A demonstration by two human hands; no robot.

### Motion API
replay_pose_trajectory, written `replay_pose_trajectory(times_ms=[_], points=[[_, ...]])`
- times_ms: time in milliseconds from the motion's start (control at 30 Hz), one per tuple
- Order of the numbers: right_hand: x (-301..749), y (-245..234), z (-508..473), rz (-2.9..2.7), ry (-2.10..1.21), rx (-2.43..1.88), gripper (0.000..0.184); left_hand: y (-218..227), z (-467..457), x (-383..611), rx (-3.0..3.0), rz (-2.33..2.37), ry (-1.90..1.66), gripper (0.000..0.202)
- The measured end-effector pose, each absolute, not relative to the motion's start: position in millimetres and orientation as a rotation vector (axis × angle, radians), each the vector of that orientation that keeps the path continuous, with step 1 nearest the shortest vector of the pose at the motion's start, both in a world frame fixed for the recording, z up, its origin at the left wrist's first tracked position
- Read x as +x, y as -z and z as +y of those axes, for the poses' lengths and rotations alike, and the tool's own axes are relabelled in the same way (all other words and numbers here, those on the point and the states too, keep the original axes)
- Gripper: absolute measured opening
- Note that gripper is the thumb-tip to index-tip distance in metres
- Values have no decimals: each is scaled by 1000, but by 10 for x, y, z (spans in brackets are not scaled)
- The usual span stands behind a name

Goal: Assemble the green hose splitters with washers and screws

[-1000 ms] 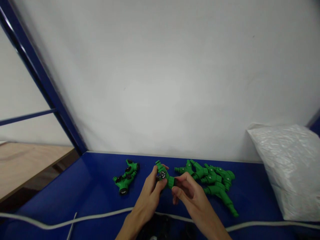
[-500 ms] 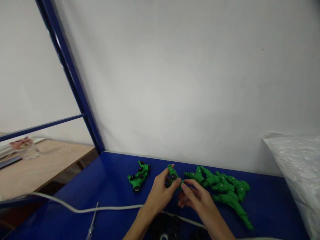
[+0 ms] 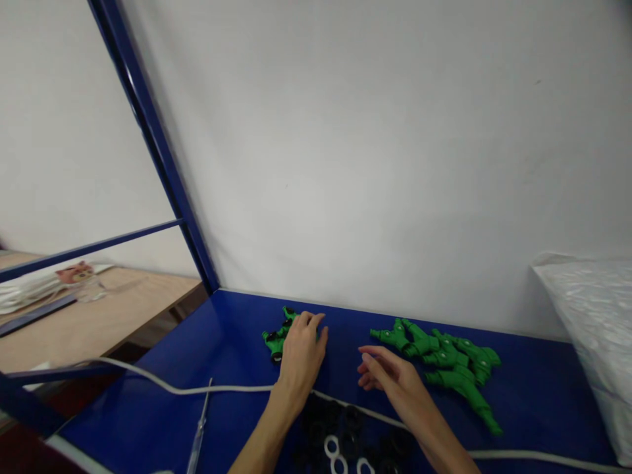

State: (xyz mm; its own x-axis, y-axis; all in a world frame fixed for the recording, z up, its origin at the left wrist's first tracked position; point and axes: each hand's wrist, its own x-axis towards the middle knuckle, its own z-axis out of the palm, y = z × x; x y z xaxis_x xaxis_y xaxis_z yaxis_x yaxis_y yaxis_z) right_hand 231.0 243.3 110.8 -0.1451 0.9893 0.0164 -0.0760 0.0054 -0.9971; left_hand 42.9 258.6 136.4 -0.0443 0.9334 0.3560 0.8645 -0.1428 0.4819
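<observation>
My left hand [image 3: 301, 349] is palm down over the left group of green branched plastic fittings with black rings [image 3: 278, 342]. Its fingers curl round a green fitting, mostly hidden under the hand; a sliver of green shows between thumb and fingers. My right hand [image 3: 390, 378] hovers to the right, thumb and fingers loosely bent and apart, with nothing visible in it. Nearest to it, on its right, lies a pile of several green branched fittings [image 3: 449, 359] without black rings in their visible openings.
Black rings [image 3: 353, 418] and white rings [image 3: 332, 447] lie between my forearms. A white cable [image 3: 237, 388] crosses the blue tabletop [image 3: 162, 421], passing a screwdriver with a clear handle [image 3: 198, 438]. Plastic wrapping [image 3: 592, 329] stands right; a blue post [image 3: 162, 151] rises left.
My left hand has moved left from in front of the right hand to the left group of fittings. My right hand has let go of the fitting both hands held. The view has shifted slightly.
</observation>
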Motion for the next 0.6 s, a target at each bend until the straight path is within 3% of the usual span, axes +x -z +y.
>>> replay_pose_trajectory(times_ms=[167, 600], points=[[2379, -1092, 2470, -1299, -1253, -1102, 56, -1389, 2430, 662, 2354, 1545, -701, 24], [2334, -1211, 2340, -1755, -971, -1154, 30, -1324, 2597, 533, 2266, 1542, -776, 31]])
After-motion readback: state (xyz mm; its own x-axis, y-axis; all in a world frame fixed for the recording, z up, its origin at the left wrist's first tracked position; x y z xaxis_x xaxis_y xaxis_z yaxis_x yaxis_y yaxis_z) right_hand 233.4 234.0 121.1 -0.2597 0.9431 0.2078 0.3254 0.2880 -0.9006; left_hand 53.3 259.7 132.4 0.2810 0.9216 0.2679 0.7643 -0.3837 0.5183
